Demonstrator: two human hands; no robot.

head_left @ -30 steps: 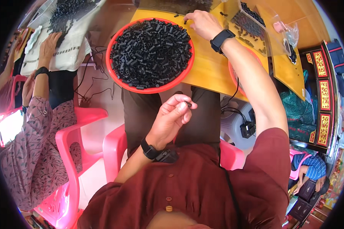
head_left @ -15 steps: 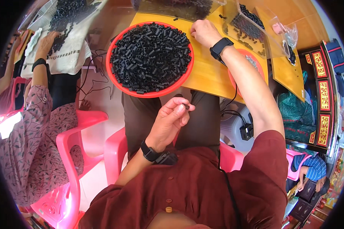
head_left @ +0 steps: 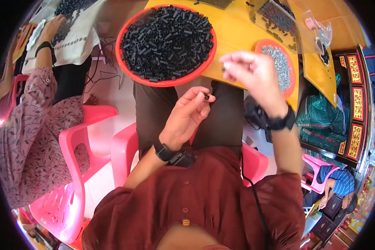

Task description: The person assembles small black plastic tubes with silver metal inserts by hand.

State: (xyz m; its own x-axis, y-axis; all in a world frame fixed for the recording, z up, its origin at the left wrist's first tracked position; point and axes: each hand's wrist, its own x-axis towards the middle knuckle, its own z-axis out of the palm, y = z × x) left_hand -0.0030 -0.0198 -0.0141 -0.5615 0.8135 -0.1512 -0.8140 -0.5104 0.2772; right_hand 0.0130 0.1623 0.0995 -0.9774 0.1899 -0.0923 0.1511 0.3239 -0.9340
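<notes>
While left fingers [head_left: 196, 101] pinch short black tube [head_left: 206, 96], right fingers [head_left: 241, 73] grip blurred piece [head_left: 223, 68].

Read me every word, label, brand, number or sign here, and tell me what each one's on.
No text reads clearly enough to quote.
Green sack: faint marks, too blurred to read.
Yellow board: small pale tag, too small to read.
Red cabinet panel: gold figures; ornament or writing, I cannot tell.
Red basin and black tubes: no writing visible.
</notes>
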